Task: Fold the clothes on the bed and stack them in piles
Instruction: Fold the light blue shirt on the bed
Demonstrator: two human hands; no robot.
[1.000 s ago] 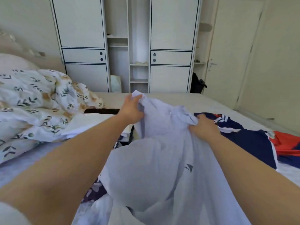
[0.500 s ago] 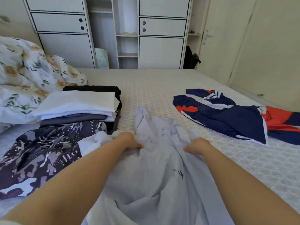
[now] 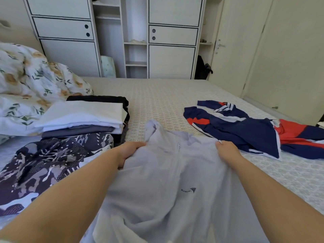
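Bedding in a crumpled floral print [image 3: 26, 81] is bunching at the far left, and just beside it a pile of folded clothes [image 3: 84, 116], white cotton over grey over black, is sitting square on the bed [image 3: 157, 95]. Nearer, a dark camouflage-patterned garment [image 3: 43, 163] is lying unfolded. The left hand [image 3: 129, 153] is gripping the shoulder of a pale lilac zip-neck top [image 3: 166, 181], fingers curled into the thin, smooth fabric. A second ago this top was being held up in the air; now it is being laid down on the patterned sheet and drawn flat, collar pointing away, so folding is probably about to begin. The right hand [image 3: 226, 149] is pinching the other shoulder, pulling the cloth taut between the two grips. Further right, a slick navy, red and white sports jacket [image 3: 245, 127] is sprawling loose, not yet folded.
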